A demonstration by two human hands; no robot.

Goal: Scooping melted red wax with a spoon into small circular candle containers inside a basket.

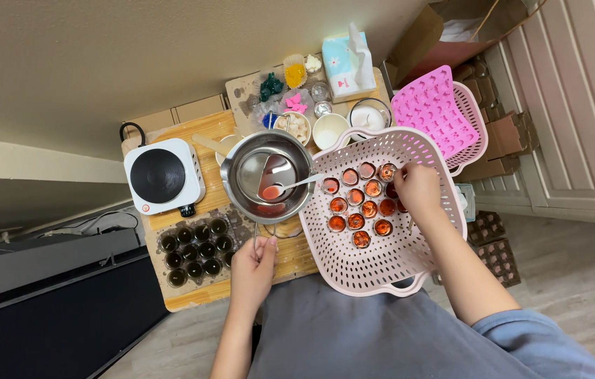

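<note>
Head view. We list a small wooden table (199, 130) carrying these items:

- A steel pot (267, 175) near the middle, a little red liquid inside, a spoon (290, 187) resting in it.
- Our left hand (254, 269) at the pot's wire handle (264, 233), fingers curled around it.
- A pink slotted basket (371, 263) just right of the pot, holding small cups (359, 205) of orange-red fill in rows.
- Our right hand (418, 189) inside the basket at the cups' right edge, fingers bent downward; whether they pinch a cup we cannot tell.
- A white hot plate (164, 175) at the left.
- A tray of dark cups (196, 251) below it.
- A pink mould (433, 109) and a tissue box (346, 62) at the far side.
</note>
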